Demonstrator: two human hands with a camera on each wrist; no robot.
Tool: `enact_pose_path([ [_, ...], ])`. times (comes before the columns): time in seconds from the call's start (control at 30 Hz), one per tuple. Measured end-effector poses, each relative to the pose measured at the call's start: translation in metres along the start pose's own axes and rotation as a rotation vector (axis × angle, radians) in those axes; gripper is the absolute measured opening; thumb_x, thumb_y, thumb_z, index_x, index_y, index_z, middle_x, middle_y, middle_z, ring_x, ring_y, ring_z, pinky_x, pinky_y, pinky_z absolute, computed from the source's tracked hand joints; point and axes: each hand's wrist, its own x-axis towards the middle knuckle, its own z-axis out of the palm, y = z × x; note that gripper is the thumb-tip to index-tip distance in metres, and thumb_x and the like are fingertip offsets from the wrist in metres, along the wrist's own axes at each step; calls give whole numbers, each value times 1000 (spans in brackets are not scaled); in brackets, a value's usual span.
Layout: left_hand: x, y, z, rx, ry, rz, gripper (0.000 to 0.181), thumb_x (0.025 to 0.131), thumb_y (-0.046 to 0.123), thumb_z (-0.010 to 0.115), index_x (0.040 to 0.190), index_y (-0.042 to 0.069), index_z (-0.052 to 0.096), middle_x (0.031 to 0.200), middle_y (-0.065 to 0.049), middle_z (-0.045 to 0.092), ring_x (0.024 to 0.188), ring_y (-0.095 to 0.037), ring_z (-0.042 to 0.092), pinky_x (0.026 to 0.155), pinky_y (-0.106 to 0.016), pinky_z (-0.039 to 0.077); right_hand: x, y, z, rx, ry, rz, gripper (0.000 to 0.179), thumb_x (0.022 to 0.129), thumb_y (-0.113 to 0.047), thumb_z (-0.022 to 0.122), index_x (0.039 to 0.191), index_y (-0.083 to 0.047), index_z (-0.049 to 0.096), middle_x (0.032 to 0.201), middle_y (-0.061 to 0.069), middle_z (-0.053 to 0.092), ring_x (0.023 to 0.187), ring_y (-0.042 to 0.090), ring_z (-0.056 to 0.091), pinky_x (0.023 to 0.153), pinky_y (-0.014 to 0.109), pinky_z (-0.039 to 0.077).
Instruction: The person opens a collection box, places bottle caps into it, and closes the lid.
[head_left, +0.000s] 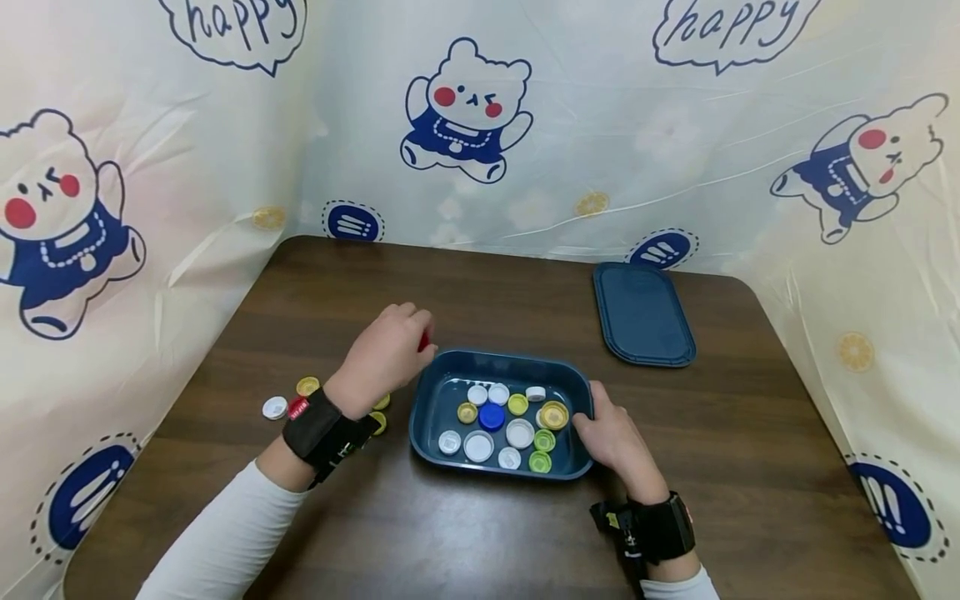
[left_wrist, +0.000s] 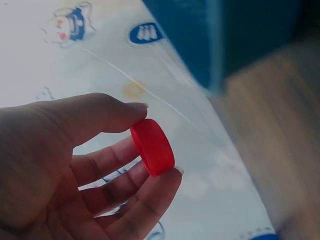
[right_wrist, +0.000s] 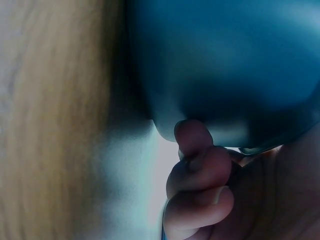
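Observation:
Between thumb and fingers my left hand (head_left: pixel 388 354) pinches a red bottle cap (left_wrist: pixel 154 147), held up beside the left rim of a dark blue tray (head_left: pixel 487 358). In the left wrist view the cap is seen edge-on. My right hand (head_left: pixel 617 429) grips the tray's right end, thumb over the rim and the other fingers curled outside the wall (right_wrist: pixel 200 165). Inside the tray lie several caps: white ones, yellow ones, a blue cap (head_left: pixel 491 417) and two green caps.
Left of the tray, a white cap (head_left: pixel 274 407), a yellow cap (head_left: pixel 307 386) and a red cap lie on the brown table (head_left: pixel 487 533); more yellow caps show partly behind my left wrist. A dark blue lid (head_left: pixel 645 315) lies at the back right. A printed curtain surrounds the table.

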Motion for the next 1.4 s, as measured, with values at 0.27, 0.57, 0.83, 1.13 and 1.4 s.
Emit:
enact_pose_path([
  [0.27,-3,28,7,16,-106,75,27,88,21,80,107,3,72,92,-8,62,84,-23,55,74,-34,56,1,-1,1,7,2,2,51,101,-20,47,150,-13,33,135,26,58,94,29,63,68,36,50],
  [0.57,0,36,28,46,-203,132,22,87,18,80,104,5,74,92,-5,64,82,-18,55,74,-32,57,0,-1,0,8,2,4,51,101,-19,47,150,-12,33,135,26,58,94,29,64,68,35,50],
  [0.83,3,34,44,107,-300,143,22,90,15,76,110,6,75,99,-7,67,88,-17,58,82,-32,57,-1,-1,-1,3,0,0,51,101,-19,47,150,-12,33,134,25,58,93,29,63,68,36,50],
  [1.13,3,30,53,140,-305,162,20,90,13,75,109,5,74,98,-6,66,89,-18,57,78,-32,56,-2,0,-1,-2,2,-16,51,101,-20,47,150,-13,33,132,25,59,92,29,63,68,37,50],
  [1.4,4,29,60,196,-318,164,20,93,10,71,111,4,73,105,-9,67,96,-21,60,80,-35,56,-1,2,-1,-4,4,-21,52,101,-21,47,151,-16,33,135,25,59,96,30,64,74,40,51],
])
